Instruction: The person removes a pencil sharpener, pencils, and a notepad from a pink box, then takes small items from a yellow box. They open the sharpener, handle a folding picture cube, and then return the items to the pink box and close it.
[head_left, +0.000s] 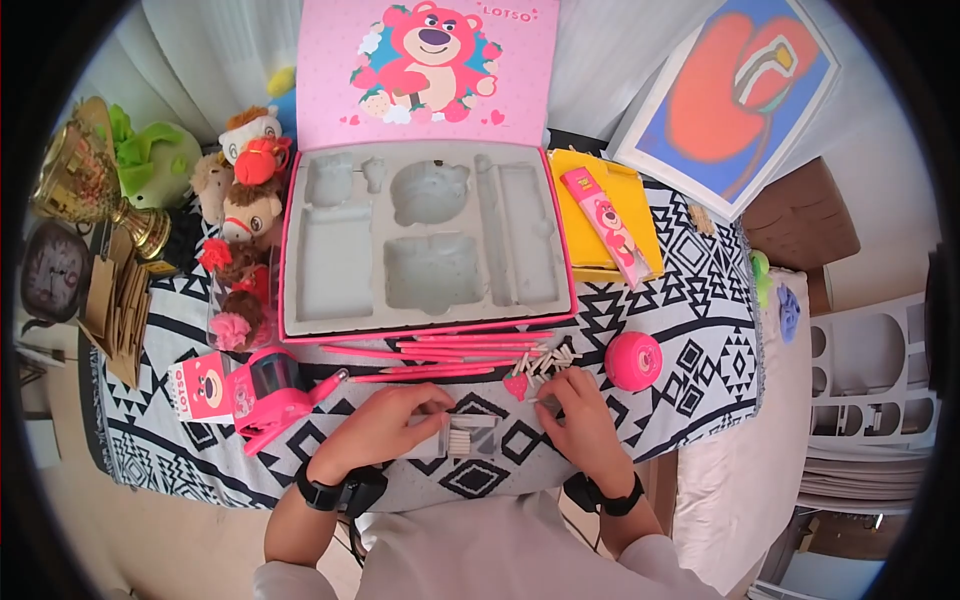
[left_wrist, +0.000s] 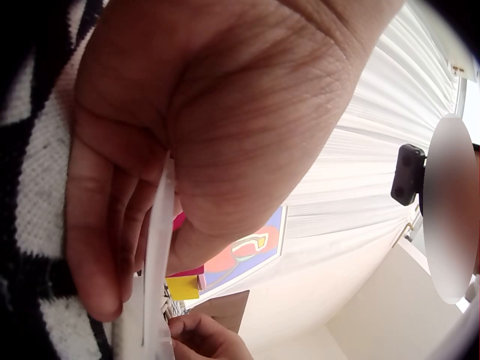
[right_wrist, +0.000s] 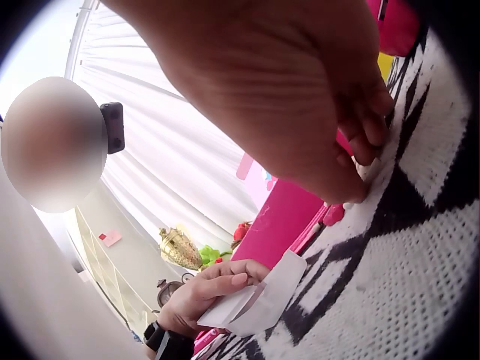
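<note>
My left hand grips a small translucent plastic case by its left end, thumb on one side and fingers on the other. The case lies open, and a row of short white sticks sits inside it. In the right wrist view the case shows its raised flap. My right hand reaches down to the cloth beside a loose heap of similar white sticks, pinching one at its fingertips. A pink strawberry-shaped piece lies just left of those fingers.
Pink pencils lie before a large open pink box with a moulded grey insert. A pink tape-dispenser-like item stands left, a round pink container right. Plush toys and a gold trophy crowd the left side.
</note>
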